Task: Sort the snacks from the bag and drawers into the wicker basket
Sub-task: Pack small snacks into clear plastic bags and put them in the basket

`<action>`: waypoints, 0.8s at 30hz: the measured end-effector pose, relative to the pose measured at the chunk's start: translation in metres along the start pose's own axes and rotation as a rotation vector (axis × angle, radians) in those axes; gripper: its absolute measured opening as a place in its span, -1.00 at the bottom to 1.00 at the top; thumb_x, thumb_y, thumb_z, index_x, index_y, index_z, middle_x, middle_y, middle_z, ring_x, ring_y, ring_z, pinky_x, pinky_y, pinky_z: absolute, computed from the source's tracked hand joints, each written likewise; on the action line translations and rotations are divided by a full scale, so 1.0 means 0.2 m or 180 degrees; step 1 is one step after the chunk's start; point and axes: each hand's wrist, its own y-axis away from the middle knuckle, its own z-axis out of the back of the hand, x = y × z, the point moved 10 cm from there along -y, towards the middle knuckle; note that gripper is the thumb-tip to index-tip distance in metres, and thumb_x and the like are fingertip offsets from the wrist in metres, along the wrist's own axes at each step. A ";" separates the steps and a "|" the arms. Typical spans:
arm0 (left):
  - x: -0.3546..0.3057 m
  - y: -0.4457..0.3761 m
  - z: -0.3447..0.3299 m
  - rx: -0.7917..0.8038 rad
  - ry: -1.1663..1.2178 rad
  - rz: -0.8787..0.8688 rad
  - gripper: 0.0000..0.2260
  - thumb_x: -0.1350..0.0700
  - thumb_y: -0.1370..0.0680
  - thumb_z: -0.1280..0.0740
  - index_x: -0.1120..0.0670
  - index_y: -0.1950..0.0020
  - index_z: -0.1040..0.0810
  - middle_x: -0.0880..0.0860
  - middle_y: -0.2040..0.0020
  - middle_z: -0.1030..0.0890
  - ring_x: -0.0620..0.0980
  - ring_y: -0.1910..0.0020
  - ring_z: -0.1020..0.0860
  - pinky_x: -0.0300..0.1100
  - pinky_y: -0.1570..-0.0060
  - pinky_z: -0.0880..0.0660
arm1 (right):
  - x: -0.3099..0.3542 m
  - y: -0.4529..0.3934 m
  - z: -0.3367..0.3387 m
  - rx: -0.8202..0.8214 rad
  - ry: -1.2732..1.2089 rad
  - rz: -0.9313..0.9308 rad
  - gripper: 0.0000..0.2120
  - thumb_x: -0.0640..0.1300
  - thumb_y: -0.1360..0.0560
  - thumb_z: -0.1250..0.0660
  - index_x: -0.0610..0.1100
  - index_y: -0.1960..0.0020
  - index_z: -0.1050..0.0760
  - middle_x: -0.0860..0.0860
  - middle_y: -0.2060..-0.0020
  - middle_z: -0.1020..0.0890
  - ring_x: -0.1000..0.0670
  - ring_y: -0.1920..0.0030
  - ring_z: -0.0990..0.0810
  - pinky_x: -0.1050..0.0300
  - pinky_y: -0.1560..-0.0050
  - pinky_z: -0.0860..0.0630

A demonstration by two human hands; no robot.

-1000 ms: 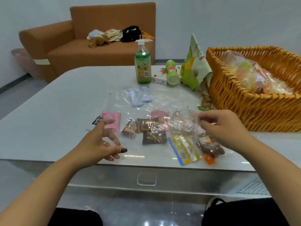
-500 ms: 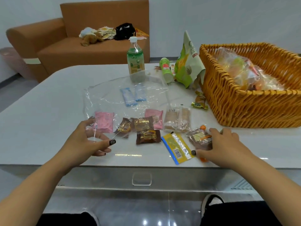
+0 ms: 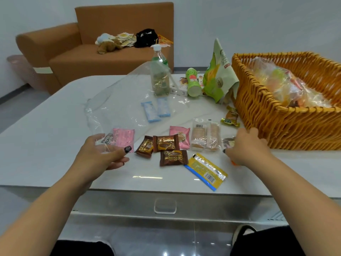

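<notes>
The one camera is sitting on my head, looking forward and down over both my forearms, so I am seeing my left hand (image 3: pixel 103 154) and right hand (image 3: pixel 245 146) from behind and above. It is taking in the table (image 3: pixel 46 145) close up, with the wicker basket (image 3: pixel 287 126) just beyond my right hand and a sofa (image 3: pixel 110 58) far past my left. The wide lens is probably bending the edges.
</notes>
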 end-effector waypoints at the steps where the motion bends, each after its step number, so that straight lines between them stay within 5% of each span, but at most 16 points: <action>1: -0.01 0.01 0.00 0.0008 -0.0027 -0.0007 -0.25 0.24 -0.43 -0.50 0.06 -0.51 -0.18 0.12 0.03 -0.65 0.08 0.21 -0.71 -0.18 0.25 -0.65 | 0.03 -0.01 0.01 -0.0007 -0.0010 -0.0026 -0.35 0.13 -0.49 -0.29 -0.16 -0.43 -0.19 -0.18 -0.34 -0.27 -0.32 -0.29 -0.36 -0.11 -0.27 -0.35; 6: -0.01 0.03 -0.01 0.0075 -0.0066 -0.0050 -0.31 0.25 -0.44 -0.50 0.01 -0.46 -0.21 0.12 -0.03 -0.63 0.09 0.20 -0.71 -0.15 0.21 -0.66 | 0.14 0.00 0.17 -0.0641 -0.0044 0.0044 -0.59 0.01 -0.51 -0.26 -0.19 -0.27 -0.39 -0.16 -0.19 -0.51 -0.23 -0.19 -0.49 -0.01 0.03 -0.40; 8: -0.01 0.03 0.01 0.0070 -0.0100 -0.0079 -0.30 0.25 -0.43 -0.51 0.01 -0.45 -0.22 0.12 -0.03 -0.63 0.10 0.20 -0.71 -0.14 0.20 -0.66 | 0.18 -0.02 0.14 -0.0437 -0.0400 0.0054 -0.55 0.12 -0.55 -0.23 -0.20 -0.25 -0.41 -0.16 -0.16 -0.55 -0.22 -0.14 -0.53 0.02 0.08 -0.43; 11: -0.01 0.04 0.03 0.0062 -0.0112 -0.0100 -0.29 0.25 -0.44 -0.50 0.01 -0.47 -0.21 0.14 -0.05 -0.62 0.10 0.21 -0.71 -0.16 0.25 -0.65 | 0.23 -0.08 0.06 0.0087 -0.0928 0.0049 -0.49 0.26 -0.48 -0.28 -0.24 0.10 -0.49 -0.12 0.23 -0.60 -0.12 0.22 -0.57 0.12 0.24 -0.47; 13: -0.02 0.04 0.05 0.0073 -0.0127 -0.0108 -0.28 0.23 -0.44 -0.51 0.01 -0.48 -0.21 0.14 -0.07 -0.61 0.10 0.21 -0.71 -0.16 0.24 -0.66 | 0.24 -0.11 0.03 0.0236 -0.1297 0.0004 -0.55 0.18 -0.43 -0.40 -0.22 0.22 -0.44 -0.10 0.39 -0.53 -0.07 0.39 -0.51 0.13 0.33 -0.47; 17: -0.03 0.04 0.07 0.0085 -0.0074 -0.0139 -0.26 0.22 -0.42 -0.51 0.02 -0.49 -0.20 0.15 -0.07 -0.61 0.11 0.19 -0.71 -0.10 0.16 -0.66 | 0.24 -0.15 -0.04 0.0467 -0.1878 -0.0251 -0.62 -0.03 -0.36 -0.54 -0.25 0.15 -0.42 -0.13 0.35 -0.50 -0.07 0.40 -0.48 0.09 0.36 -0.48; 24: -0.04 0.04 0.05 0.0099 -0.0031 -0.0118 -0.27 0.25 -0.43 -0.50 0.03 -0.49 -0.19 0.14 -0.05 -0.61 0.09 0.21 -0.71 -0.17 0.22 -0.66 | 0.23 -0.12 -0.13 0.1063 -0.2443 -0.0470 -0.73 -0.27 -0.39 -0.50 -0.23 0.19 -0.38 -0.11 0.34 -0.40 0.00 0.38 -0.33 0.16 0.39 -0.31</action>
